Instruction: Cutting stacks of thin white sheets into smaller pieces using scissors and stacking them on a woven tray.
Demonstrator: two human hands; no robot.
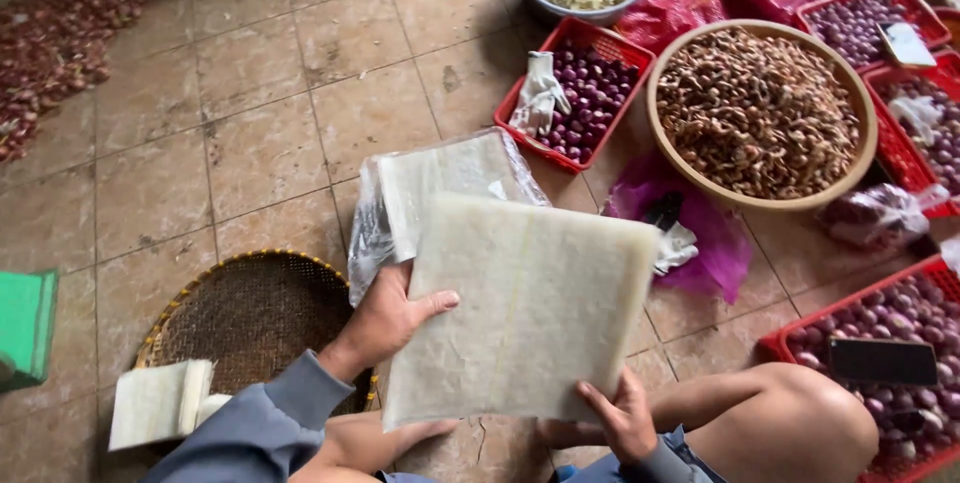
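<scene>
Head view: the left hand [385, 323] has its grip closed on the left edge of a stack of clear plastic bags [525, 308], thumb lying across the top sheet. The right hand [620, 418] pinches the stack's lower right corner, fingers narrow around the edge. The stack sits at the centre of the view, held above the tiled floor [250, 123].

Just behind it, at 11 o'clock, lies a plastic-wrapped bundle of bags [440, 183]. At 8 o'clock a woven tray [250, 313] rests on the floor. At 1 o'clock a red basket of shallots [590, 93] carries a white glove [540, 93]; at 2 o'clock stands a round bowl of brown trimmings [760, 113].
</scene>
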